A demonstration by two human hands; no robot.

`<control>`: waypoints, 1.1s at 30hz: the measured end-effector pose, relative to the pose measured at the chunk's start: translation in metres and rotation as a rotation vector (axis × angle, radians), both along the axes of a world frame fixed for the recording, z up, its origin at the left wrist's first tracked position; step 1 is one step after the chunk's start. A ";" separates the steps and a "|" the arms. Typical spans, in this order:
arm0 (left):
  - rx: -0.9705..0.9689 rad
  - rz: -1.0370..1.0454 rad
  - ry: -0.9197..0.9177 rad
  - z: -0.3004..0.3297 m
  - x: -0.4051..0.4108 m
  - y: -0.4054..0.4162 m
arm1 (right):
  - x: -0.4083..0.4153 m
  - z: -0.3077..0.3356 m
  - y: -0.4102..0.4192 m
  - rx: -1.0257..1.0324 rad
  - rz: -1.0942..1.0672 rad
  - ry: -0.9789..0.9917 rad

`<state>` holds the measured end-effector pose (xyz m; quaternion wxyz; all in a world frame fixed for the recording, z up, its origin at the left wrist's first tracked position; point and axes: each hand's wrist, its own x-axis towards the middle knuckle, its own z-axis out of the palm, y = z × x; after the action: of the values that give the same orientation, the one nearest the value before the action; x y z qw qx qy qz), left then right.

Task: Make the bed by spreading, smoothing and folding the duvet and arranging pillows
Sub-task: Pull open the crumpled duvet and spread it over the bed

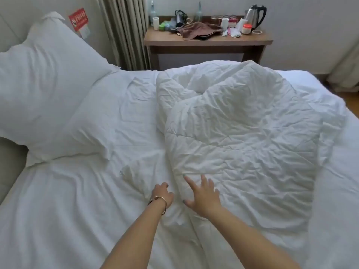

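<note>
White bed (58, 220) fills the view; the crumpled duvet (242, 133) lies bunched right of the pillow (48, 84). Left hand (162, 195) pinches its near edge, right hand (204, 197) presses spread-fingered, likely to pull it flat.

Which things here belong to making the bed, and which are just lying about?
Part of the job:
- duvet, bunched on the bed
- pillow by the headboard
- bed sheet
- left hand gripping the duvet's edge
- right hand spread on the duvet

Lying about, on the side table:
- electric kettle
- brown cloth
- two glass bottles
- paper cups
</note>
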<state>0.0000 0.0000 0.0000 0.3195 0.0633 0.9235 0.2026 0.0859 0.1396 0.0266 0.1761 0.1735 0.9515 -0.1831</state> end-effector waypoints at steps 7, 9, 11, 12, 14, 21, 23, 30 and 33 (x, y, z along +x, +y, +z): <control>-0.124 -0.102 -0.016 -0.027 -0.014 0.029 | -0.029 -0.036 0.043 0.115 0.013 -0.049; -0.025 -0.008 -0.048 -0.029 -0.016 0.042 | -0.030 -0.040 0.061 0.085 0.044 -0.037; 0.165 0.206 -0.069 -0.025 -0.019 0.063 | -0.034 -0.039 0.080 -0.003 -0.005 -0.061; 0.276 0.355 -0.095 -0.019 -0.020 0.075 | -0.035 -0.036 0.086 -0.063 -0.045 -0.060; 0.430 0.583 -0.178 -0.008 -0.023 0.095 | -0.038 -0.027 0.091 -0.212 -0.094 -0.057; 0.723 0.239 -0.121 0.038 -0.018 0.128 | -0.030 0.032 0.104 -1.096 -0.506 0.279; 0.701 -0.059 -0.097 0.055 0.001 0.135 | -0.024 0.052 0.111 -1.039 -0.575 0.409; 0.496 -0.587 -0.181 0.055 0.045 0.151 | 0.015 0.062 0.150 -0.493 -0.663 0.435; 0.725 -0.015 -0.081 0.063 0.026 0.151 | 0.036 0.048 0.163 -0.663 -0.799 0.389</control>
<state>0.0261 0.1514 0.0629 0.3140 0.1712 0.7779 0.5167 0.1224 0.3023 0.0750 -0.0409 0.4191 0.7180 -0.5542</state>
